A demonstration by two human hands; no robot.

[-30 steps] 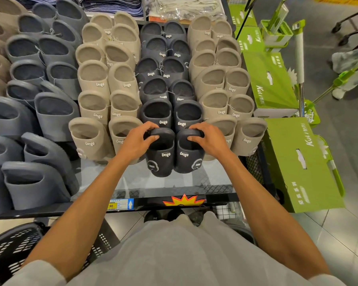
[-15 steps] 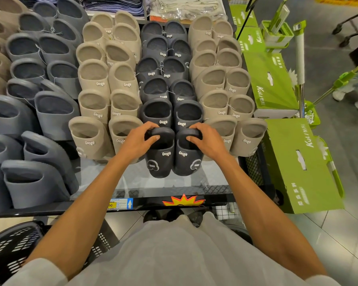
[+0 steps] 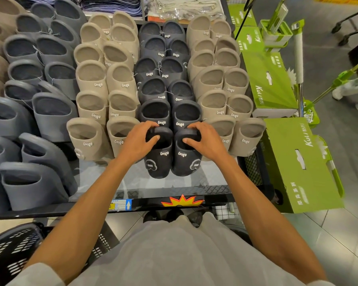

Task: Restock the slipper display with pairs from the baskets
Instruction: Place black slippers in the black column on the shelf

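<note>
pale grey top (image 3: pixel 184 254), short sleeves, bare forearms

Dark slippers (image 3: pixel 172 159) matt, smooth foam-like; shelf surface (image 3: pixel 132 182) glossy, reflective; green boxes (image 3: pixel 298 168) matt cardboard.

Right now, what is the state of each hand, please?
Left hand: closed, grips the left dark slipper at its top edge.
Right hand: closed, grips the right dark slipper likewise.

We count six pairs of dark slippers (image 3: pixel 155 112) in the middle column, twelve singles. The column of beige slippers (image 3: pixel 213 104) to its right: six pairs too. Two hands, left hand (image 3: pixel 139 139) and right hand (image 3: pixel 207 139). One black basket (image 3: pixel 10 252), one starburst sticker (image 3: pixel 182 201).
</note>
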